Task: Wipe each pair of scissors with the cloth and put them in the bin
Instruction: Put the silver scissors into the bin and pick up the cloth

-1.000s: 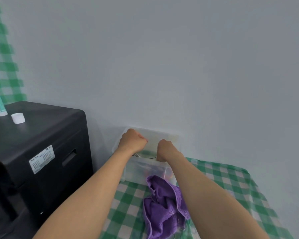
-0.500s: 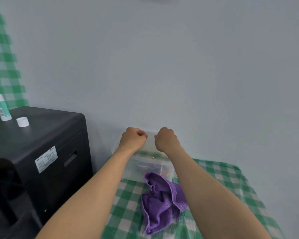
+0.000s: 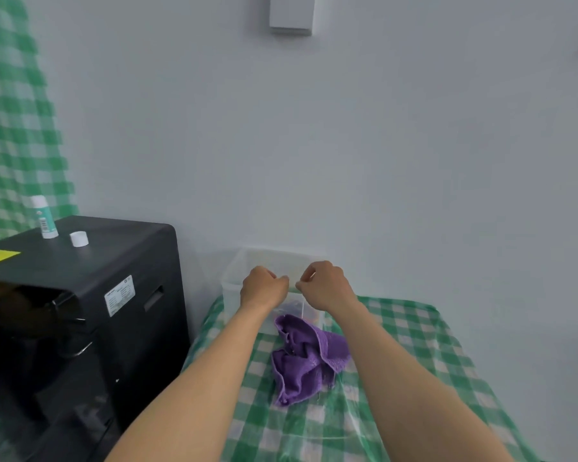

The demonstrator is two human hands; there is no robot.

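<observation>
Seems the binning step: left hand (image 3: 262, 288) and right hand (image 3: 324, 286) curled over the clear bin (image 3: 231, 285), cannot tell whether gripping anything. Next probably calls for the purple cloth (image 3: 301, 358) just behind them.

Both hands over clear bin (image 3: 231, 285) at wall. Left hand (image 3: 263, 290) and right hand (image 3: 325, 288) fisted, knuckles nearly touching; contents unclear. Purple cloth (image 3: 306, 360) crumpled on checked table (image 3: 414, 348), just beside bin.
</observation>
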